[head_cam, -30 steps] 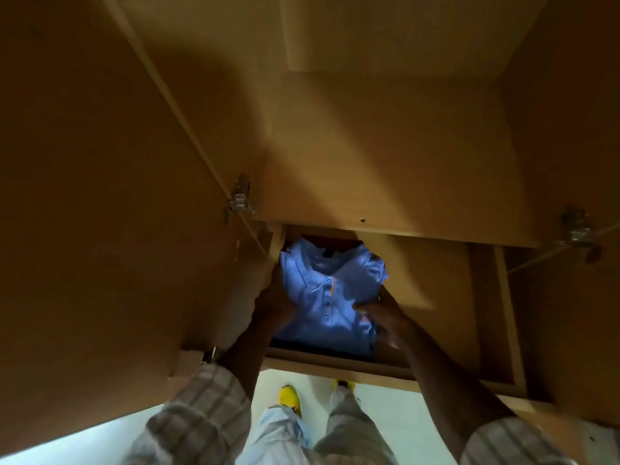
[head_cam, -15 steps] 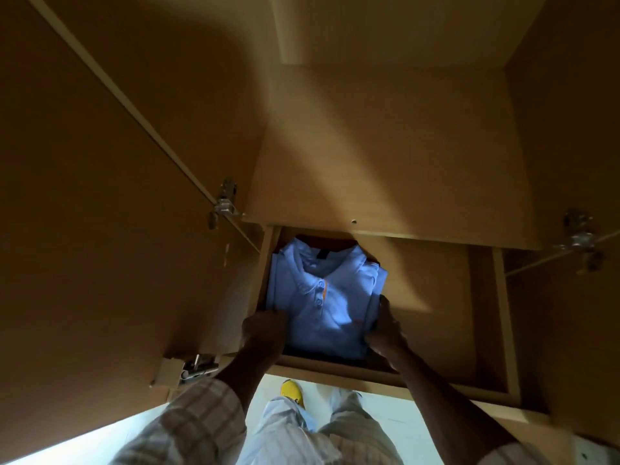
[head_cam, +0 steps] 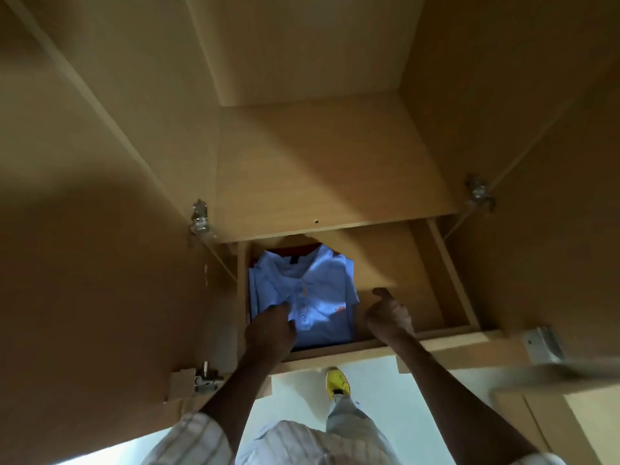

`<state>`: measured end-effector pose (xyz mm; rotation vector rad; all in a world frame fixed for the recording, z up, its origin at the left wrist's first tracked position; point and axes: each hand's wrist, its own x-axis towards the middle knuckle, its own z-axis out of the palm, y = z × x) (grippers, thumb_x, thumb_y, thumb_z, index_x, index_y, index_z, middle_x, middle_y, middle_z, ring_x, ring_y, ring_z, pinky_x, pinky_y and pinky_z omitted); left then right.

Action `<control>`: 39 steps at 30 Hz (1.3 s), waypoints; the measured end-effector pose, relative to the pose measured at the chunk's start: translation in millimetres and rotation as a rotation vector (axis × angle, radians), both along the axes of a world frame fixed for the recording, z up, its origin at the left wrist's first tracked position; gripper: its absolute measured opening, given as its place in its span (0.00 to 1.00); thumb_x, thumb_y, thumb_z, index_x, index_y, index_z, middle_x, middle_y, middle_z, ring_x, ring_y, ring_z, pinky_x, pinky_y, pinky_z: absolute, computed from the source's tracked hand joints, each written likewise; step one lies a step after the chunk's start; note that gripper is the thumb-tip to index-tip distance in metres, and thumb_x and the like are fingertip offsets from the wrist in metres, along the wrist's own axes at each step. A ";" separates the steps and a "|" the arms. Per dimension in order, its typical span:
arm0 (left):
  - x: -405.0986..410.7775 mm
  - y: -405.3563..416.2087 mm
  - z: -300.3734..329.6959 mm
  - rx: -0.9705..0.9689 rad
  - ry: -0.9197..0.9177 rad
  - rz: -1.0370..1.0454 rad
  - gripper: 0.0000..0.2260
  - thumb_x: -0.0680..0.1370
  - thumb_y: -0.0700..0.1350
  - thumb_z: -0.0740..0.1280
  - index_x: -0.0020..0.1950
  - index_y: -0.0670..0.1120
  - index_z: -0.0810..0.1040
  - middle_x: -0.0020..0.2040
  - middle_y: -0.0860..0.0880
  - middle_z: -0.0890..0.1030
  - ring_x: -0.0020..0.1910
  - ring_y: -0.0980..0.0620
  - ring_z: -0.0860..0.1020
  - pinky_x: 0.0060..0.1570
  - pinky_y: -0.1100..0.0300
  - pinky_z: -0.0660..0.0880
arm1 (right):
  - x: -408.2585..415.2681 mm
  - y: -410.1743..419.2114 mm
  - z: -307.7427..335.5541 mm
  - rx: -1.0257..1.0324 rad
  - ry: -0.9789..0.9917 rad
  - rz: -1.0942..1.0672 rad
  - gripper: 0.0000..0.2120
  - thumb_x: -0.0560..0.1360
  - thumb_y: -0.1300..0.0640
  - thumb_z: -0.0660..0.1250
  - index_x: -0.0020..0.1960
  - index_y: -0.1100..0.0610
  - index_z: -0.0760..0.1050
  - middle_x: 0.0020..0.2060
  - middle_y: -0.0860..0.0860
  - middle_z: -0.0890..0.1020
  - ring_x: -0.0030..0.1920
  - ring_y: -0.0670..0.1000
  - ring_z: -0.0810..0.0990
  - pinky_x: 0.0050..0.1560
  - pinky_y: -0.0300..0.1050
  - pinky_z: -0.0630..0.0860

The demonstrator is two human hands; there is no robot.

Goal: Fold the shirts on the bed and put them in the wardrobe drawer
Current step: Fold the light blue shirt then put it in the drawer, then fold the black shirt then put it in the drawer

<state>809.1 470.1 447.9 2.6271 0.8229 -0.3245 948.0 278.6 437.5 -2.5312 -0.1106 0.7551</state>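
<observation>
The folded blue polo shirt sits low centre of the head view, in the left part of the open wardrobe drawer, something red peeking beneath its collar. Your left hand lies fingers-out on the shirt's near edge, gripping nothing. Your right hand, just right of the shirt, hangs loosely curled and empty. It's soft, light cloth; lift from underneath both sides or the fold slumps.
</observation>
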 end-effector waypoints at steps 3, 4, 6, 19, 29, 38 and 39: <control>-5.1 -9.3 8.3 -0.096 -0.159 -0.098 0.05 0.79 0.49 0.65 0.50 0.49 0.77 0.51 0.47 0.83 0.53 0.45 0.81 0.46 0.55 0.73 | -34.9 -13.9 16.8 0.049 -0.120 -0.052 0.24 0.75 0.59 0.63 0.71 0.49 0.71 0.53 0.54 0.85 0.57 0.62 0.81 0.56 0.48 0.76; -7.8 -13.3 12.3 -0.106 -0.177 -0.132 0.05 0.79 0.49 0.65 0.49 0.48 0.77 0.49 0.47 0.83 0.52 0.44 0.80 0.44 0.56 0.72 | -49.8 -20.7 21.4 0.086 -0.166 -0.091 0.23 0.74 0.60 0.64 0.69 0.50 0.72 0.51 0.52 0.86 0.55 0.60 0.83 0.54 0.48 0.77; -16.1 -25.7 21.1 -0.121 -0.205 -0.211 0.06 0.79 0.49 0.65 0.50 0.48 0.79 0.50 0.47 0.83 0.54 0.44 0.80 0.46 0.56 0.73 | -86.3 -38.2 30.8 0.167 -0.275 -0.203 0.21 0.74 0.62 0.67 0.66 0.52 0.75 0.50 0.51 0.85 0.52 0.55 0.84 0.53 0.45 0.78; -122.3 -175.0 32.2 -0.387 -0.119 -0.753 0.09 0.77 0.47 0.68 0.56 0.52 0.79 0.54 0.51 0.83 0.56 0.50 0.81 0.55 0.56 0.77 | -336.4 -191.1 22.4 0.168 -0.307 -0.758 0.17 0.75 0.60 0.69 0.63 0.53 0.76 0.51 0.49 0.81 0.52 0.49 0.82 0.52 0.41 0.75; -281.4 -341.4 3.4 -0.343 0.228 -1.271 0.12 0.79 0.48 0.69 0.62 0.49 0.80 0.54 0.49 0.82 0.54 0.50 0.80 0.54 0.61 0.73 | -618.2 -306.4 -38.6 0.177 -0.036 -1.292 0.10 0.78 0.58 0.66 0.58 0.50 0.74 0.48 0.49 0.83 0.47 0.51 0.82 0.50 0.44 0.76; -441.1 -425.7 -92.2 -0.284 0.593 -1.675 0.14 0.79 0.46 0.66 0.65 0.50 0.79 0.61 0.47 0.81 0.59 0.47 0.78 0.59 0.57 0.74 | -839.5 -310.9 -134.2 0.162 0.284 -1.697 0.15 0.73 0.56 0.71 0.59 0.53 0.78 0.46 0.49 0.84 0.46 0.51 0.83 0.53 0.52 0.79; -454.7 -430.3 -109.6 -0.268 0.627 -1.722 0.15 0.80 0.47 0.65 0.66 0.51 0.78 0.62 0.47 0.80 0.60 0.47 0.78 0.60 0.57 0.74 | -852.1 -308.4 -144.7 0.158 0.315 -1.716 0.15 0.73 0.56 0.71 0.59 0.53 0.78 0.46 0.49 0.84 0.47 0.51 0.83 0.53 0.53 0.79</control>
